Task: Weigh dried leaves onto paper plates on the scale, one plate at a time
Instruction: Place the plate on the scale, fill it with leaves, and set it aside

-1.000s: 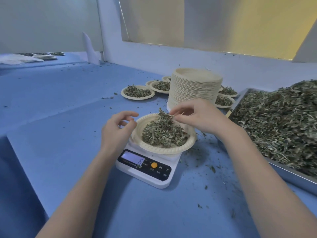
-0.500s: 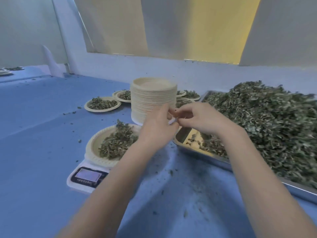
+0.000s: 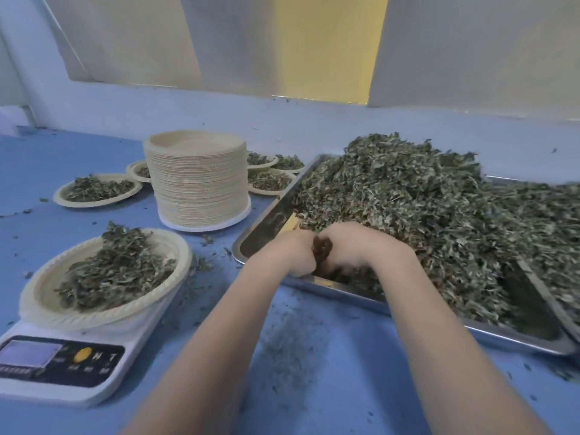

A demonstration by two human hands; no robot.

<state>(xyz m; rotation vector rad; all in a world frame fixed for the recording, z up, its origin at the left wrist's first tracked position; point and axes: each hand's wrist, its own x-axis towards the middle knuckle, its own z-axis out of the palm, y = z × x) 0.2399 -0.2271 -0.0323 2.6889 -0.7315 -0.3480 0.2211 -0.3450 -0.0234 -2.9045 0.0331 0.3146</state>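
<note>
The head view looks down on a blue table [image 3: 78, 233]. At the near left stands a white scale [image 3: 94, 368] with a dark panel, a display and an orange button. On its platform sits a paper plate [image 3: 40, 296] holding a mound of dried leaves [image 3: 116, 268]; the plate tilts slightly toward the camera.

Both hands reach into the near left corner of a metal tray [image 3: 470, 332] on the right, which is heaped with a large pile of loose leaves [image 3: 423, 215]. The left hand [image 3: 295, 252] and the right hand [image 3: 357, 246] are side by side, touching at the thumbs' side, wrists bent down over the tray's front rim. Their fingers point down and away from the camera and are hidden, so I cannot tell whether they are spread, pressed together or pinching leaves. The hands are blurred.

Behind the scale rises a tall stack of plates [image 3: 197, 180]. To its left lies a filled plate [image 3: 97, 189] with another partly hidden behind the stack; more filled plates [image 3: 270, 180] sit between the stack and the tray. Leaf crumbs [image 3: 292, 346] are scattered on the table between the forearms and around the scale.
</note>
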